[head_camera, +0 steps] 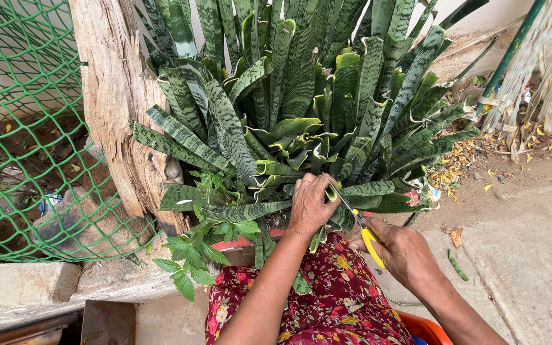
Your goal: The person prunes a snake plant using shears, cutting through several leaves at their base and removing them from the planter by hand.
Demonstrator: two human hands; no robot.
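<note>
Scissors (362, 231) in right hand (404, 250), left hand (311, 204) gripping leaf (330, 191)

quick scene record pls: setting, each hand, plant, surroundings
setting: outdoor, bare ground beside a paved strip
left hand: gripping a leaf of the snake plant
right hand: holding yellow-handled scissors, blades at the held leaf
left of plant: weathered tree trunk, green mesh fence
ground: cut leaf piece, dry leaves
lap: red floral fabric
</note>
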